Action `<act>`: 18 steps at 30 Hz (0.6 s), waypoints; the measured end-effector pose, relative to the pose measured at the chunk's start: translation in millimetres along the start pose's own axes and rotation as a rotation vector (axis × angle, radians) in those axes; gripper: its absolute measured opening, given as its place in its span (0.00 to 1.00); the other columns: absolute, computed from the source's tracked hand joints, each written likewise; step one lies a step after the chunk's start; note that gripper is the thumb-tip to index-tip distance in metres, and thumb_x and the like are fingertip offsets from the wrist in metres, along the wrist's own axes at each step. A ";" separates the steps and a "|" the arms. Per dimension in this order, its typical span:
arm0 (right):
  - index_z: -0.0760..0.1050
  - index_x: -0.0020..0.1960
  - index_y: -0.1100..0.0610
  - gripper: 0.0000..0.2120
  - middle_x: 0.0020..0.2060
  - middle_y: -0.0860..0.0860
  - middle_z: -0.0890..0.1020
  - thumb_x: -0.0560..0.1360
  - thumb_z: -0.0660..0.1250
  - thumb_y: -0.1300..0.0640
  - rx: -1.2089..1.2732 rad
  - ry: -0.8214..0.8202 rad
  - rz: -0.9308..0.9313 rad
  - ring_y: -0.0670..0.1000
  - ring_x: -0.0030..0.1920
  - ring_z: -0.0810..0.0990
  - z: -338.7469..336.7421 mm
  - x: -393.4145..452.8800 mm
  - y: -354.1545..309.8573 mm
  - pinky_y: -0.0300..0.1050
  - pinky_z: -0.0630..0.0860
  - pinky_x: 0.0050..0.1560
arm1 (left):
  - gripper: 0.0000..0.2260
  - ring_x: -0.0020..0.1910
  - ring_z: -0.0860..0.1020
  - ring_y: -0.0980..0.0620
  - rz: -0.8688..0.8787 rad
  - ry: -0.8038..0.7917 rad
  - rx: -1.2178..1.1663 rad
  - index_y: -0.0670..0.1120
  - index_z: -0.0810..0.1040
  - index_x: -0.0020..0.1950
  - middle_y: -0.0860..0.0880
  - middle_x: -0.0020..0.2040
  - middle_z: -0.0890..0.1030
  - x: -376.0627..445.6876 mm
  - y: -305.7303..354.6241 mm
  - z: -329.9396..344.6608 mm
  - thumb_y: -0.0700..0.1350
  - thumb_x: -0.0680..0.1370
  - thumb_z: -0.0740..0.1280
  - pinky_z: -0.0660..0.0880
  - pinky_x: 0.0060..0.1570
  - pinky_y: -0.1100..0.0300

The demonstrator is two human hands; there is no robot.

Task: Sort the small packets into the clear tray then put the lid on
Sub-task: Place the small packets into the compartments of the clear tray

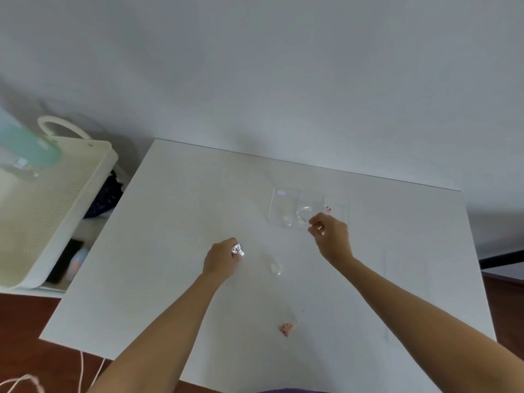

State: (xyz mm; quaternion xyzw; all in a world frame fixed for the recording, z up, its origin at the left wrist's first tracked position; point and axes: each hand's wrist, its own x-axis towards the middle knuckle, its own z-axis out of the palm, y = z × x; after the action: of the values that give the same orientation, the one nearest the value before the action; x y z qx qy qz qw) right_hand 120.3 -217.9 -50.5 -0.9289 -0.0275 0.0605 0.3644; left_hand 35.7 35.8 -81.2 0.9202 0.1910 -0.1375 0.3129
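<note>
Left hand [221, 259] grip pinches a shiny silver packet [238, 249] off the white worktop [170, 222]; right hand [330, 234] grip, half-closed, looks empty above the clear compartmented tray [286, 194], maybe just dropped one.

just one head cam, wide-angle, looking steeply down and forward over the white table [175, 211] toward the wall [283, 66]
</note>
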 end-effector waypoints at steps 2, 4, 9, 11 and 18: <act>0.81 0.45 0.59 0.03 0.38 0.52 0.83 0.72 0.72 0.64 -0.022 -0.093 -0.057 0.47 0.36 0.77 5.4 -32.4 11.6 0.36 0.73 0.42 | 0.03 0.42 0.77 0.38 0.047 -0.001 -0.030 0.42 0.76 0.46 0.41 0.40 0.81 2.5 5.9 -2.1 0.38 0.73 0.66 0.72 0.38 0.55; 0.82 0.45 0.58 0.03 0.38 0.52 0.83 0.71 0.73 0.61 -0.066 -0.229 -0.076 0.46 0.36 0.76 13.9 -60.6 22.5 0.37 0.72 0.42 | 0.03 0.37 0.74 0.40 0.101 0.010 -0.070 0.42 0.75 0.47 0.42 0.37 0.78 7.5 18.2 -5.9 0.38 0.74 0.67 0.69 0.38 0.57; 0.80 0.50 0.55 0.11 0.42 0.49 0.81 0.71 0.74 0.51 -0.131 -0.485 -0.016 0.49 0.42 0.79 33.7 -105.4 28.8 0.42 0.76 0.47 | 0.10 0.40 0.79 0.41 0.217 0.088 -0.158 0.42 0.76 0.53 0.41 0.43 0.82 29.5 54.5 -19.6 0.38 0.73 0.70 0.75 0.44 0.55; 0.78 0.54 0.54 0.18 0.48 0.49 0.80 0.70 0.73 0.44 -0.187 -0.509 0.020 0.51 0.48 0.78 40.9 -124.7 29.6 0.44 0.76 0.49 | 0.11 0.42 0.80 0.42 0.276 0.088 -0.164 0.42 0.76 0.54 0.41 0.46 0.82 33.7 72.6 -19.7 0.38 0.73 0.71 0.77 0.47 0.53; 0.71 0.61 0.53 0.22 0.55 0.51 0.77 0.72 0.70 0.44 -0.326 -0.409 0.009 0.53 0.55 0.74 60.8 -147.2 24.8 0.44 0.73 0.52 | 0.06 0.39 0.80 0.40 0.391 0.079 -0.134 0.37 0.79 0.48 0.35 0.41 0.82 62.6 126.0 -10.3 0.34 0.76 0.63 0.77 0.46 0.50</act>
State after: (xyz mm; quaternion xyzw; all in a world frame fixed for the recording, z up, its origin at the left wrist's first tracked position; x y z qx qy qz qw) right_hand -33.5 -209.1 -98.0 -0.9438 -0.1061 0.2434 0.1967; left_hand 147.8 -33.2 -30.7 0.9215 0.0296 -0.0252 0.3864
